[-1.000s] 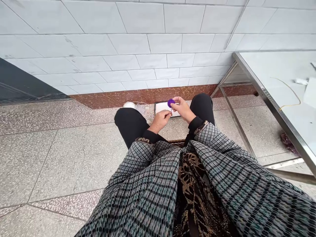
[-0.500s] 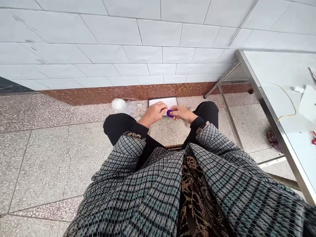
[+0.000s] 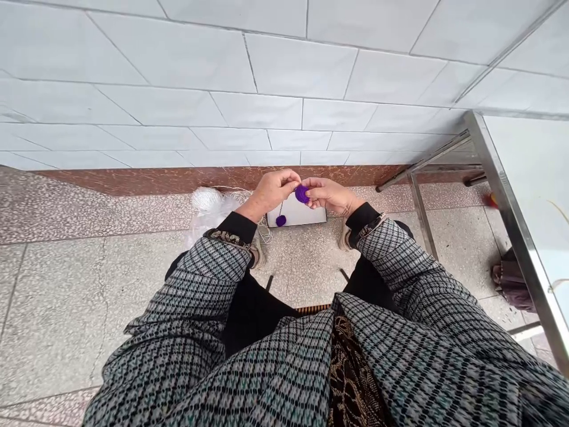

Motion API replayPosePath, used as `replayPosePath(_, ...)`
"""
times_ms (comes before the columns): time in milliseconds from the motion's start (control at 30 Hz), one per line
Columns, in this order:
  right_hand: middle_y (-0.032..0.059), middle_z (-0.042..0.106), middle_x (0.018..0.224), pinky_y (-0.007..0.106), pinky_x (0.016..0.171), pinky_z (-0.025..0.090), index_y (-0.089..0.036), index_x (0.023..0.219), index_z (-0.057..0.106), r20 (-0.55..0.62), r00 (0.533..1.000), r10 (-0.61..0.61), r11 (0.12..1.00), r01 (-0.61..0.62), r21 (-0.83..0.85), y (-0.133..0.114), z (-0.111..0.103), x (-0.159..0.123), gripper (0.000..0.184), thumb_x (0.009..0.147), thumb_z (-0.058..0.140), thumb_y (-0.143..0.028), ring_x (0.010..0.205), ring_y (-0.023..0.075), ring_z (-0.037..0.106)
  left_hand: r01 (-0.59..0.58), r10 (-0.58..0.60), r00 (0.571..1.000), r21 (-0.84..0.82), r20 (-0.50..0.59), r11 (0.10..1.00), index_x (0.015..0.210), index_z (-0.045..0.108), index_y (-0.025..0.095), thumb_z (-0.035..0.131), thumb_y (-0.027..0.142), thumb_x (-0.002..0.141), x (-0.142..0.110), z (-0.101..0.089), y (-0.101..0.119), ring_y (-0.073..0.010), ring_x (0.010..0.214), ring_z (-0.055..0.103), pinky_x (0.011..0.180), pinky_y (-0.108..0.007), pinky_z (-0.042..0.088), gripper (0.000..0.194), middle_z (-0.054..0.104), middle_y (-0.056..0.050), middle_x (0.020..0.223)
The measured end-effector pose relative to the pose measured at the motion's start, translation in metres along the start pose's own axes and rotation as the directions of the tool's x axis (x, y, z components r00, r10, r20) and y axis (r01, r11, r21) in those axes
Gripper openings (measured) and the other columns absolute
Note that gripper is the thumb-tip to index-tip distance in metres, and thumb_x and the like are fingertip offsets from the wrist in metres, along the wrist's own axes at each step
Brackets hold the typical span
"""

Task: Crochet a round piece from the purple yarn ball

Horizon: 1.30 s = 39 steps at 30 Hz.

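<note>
Between thumb and fingers, my right hand (image 3: pixel 329 194) holds a small purple ball of yarn (image 3: pixel 301 194), its strands showing as ridges. My left hand (image 3: pixel 278 188) is pinched closed at the ball's left edge; what sits between those fingertips is too small to make out. Below them, a smaller dark purple ball (image 3: pixel 280 220) rests on a white, dark-edged tray or box lid (image 3: pixel 302 212). A thin dark strand rises from this smaller ball towards my left hand.
White yarn (image 3: pixel 207 200) in a clear plastic bag lies on the floor at left, with loose white cord (image 3: pixel 265 231) by the tray. A metal-framed table (image 3: pixel 502 190) stands at right. The tiled wall (image 3: pixel 267 112) is close ahead. Purple-brown cloth (image 3: pixel 511 281) is under the table.
Both hands and the purple ball appear higher above the tray, and the view has shifted. The smaller purple ball and its strand now show on the tray.
</note>
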State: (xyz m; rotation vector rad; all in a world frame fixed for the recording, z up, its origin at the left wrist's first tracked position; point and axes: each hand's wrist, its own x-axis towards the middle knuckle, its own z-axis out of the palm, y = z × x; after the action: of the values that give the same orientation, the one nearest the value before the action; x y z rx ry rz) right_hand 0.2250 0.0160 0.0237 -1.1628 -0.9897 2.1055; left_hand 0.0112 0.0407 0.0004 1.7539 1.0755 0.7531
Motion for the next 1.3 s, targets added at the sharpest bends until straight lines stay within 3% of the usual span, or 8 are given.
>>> replayPosePath(100,-0.0034,0.069,0.079,0.019,0.063,0.055,-0.019,0.104,0.062,0.023,0.997,-0.079,0.997,0.079,0.019,-0.011,0.002,0.01,0.025,0.089,0.077,-0.008,0.065,0.0087,0.063,0.021,-0.018,0.996,0.036,-0.082,0.999,0.087,0.075,0.018,0.068,0.028,0.095,0.008,-0.004,-0.005,-0.0169,0.076,0.063,0.076,-0.029,0.052,0.015,0.075,-0.001,0.08)
replayPosePath(233,-0.0022,0.07,0.089,0.021,0.07,0.058,-0.021,0.107,0.06,-0.112,0.98,-0.162,0.986,0.165,0.015,-0.017,0.007,0.017,0.029,0.091,0.081,-0.011,0.072,0.0088,0.065,0.026,-0.007,0.994,0.175,-0.11,0.984,0.088,0.078,0.018,0.063,0.029,0.101,0.01,0.002,-0.011,-0.0207,0.083,0.07,0.081,-0.031,0.054,0.022,0.08,-0.003,0.086)
replayPosePath(433,-0.0005,0.068,0.087,0.023,0.067,0.054,-0.02,0.102,0.061,-0.298,0.926,-0.231,0.963,0.174,-0.204,-0.011,0.002,0.019,0.021,0.093,0.075,-0.007,0.072,0.0102,0.062,-0.155,0.141,0.988,0.359,0.064,0.921,0.095,0.081,0.021,0.061,0.025,0.102,0.0,0.008,-0.005,-0.0248,0.091,0.075,0.086,-0.036,0.057,0.022,0.083,-0.01,0.097)
replayPosePath(633,-0.0015,0.068,0.09,0.021,0.054,0.051,-0.021,0.105,0.057,-0.351,0.905,-0.24,0.891,0.062,-0.449,-0.009,-0.005,0.015,0.027,0.093,0.075,-0.004,0.066,0.01,0.063,-0.223,0.147,0.963,0.365,0.225,0.904,0.085,0.075,0.021,0.06,0.026,0.102,-0.006,0.0,0.006,-0.0221,0.083,0.069,0.083,-0.036,0.055,0.024,0.078,-0.007,0.089)
replayPosePath(733,-0.003,0.067,0.089,0.02,0.048,0.049,-0.023,0.103,0.052,-0.382,0.897,-0.222,0.873,0.008,-0.488,-0.009,-0.002,0.012,0.034,0.092,0.077,-0.002,0.063,0.0096,0.063,-0.228,0.15,0.962,0.362,0.23,0.904,0.087,0.076,0.021,0.059,0.024,0.101,-0.005,-0.004,0.006,-0.0221,0.084,0.069,0.084,-0.036,0.055,0.022,0.076,-0.007,0.089)
replayPosePath(967,0.0015,0.073,0.089,0.021,0.049,0.053,-0.018,0.1,0.068,-0.184,0.978,-0.099,0.851,-0.012,-0.525,-0.008,0.002,0.006,0.026,0.09,0.075,0.004,0.064,0.0112,0.068,-0.224,0.177,0.972,0.381,0.155,0.897,0.095,0.078,0.02,0.059,0.023,0.103,-0.001,-0.015,0.002,-0.0235,0.091,0.071,0.089,-0.038,0.057,0.021,0.077,-0.008,0.096)
replayPosePath(1133,0.003,0.076,0.094,0.022,0.055,0.054,-0.016,0.101,0.074,-0.054,0.998,-0.036,0.904,0.009,-0.427,-0.013,0.004,-0.001,0.025,0.089,0.073,0.006,0.064,0.0096,0.066,-0.175,0.155,0.984,0.386,0.083,0.906,0.092,0.077,0.02,0.061,0.02,0.102,0.003,-0.015,-0.002,-0.0228,0.093,0.071,0.092,-0.038,0.057,0.019,0.079,-0.008,0.098)
replayPosePath(1300,-0.001,0.072,0.085,0.021,0.067,0.057,-0.019,0.107,0.069,-0.124,0.983,-0.137,0.977,0.113,-0.183,-0.02,0.003,-0.004,0.015,0.097,0.075,-0.01,0.072,0.0101,0.067,-0.097,0.081,0.995,0.353,0.058,0.931,0.091,0.077,0.019,0.061,0.02,0.102,0.006,-0.005,-0.007,-0.0238,0.089,0.072,0.088,-0.038,0.057,0.019,0.08,-0.008,0.093)
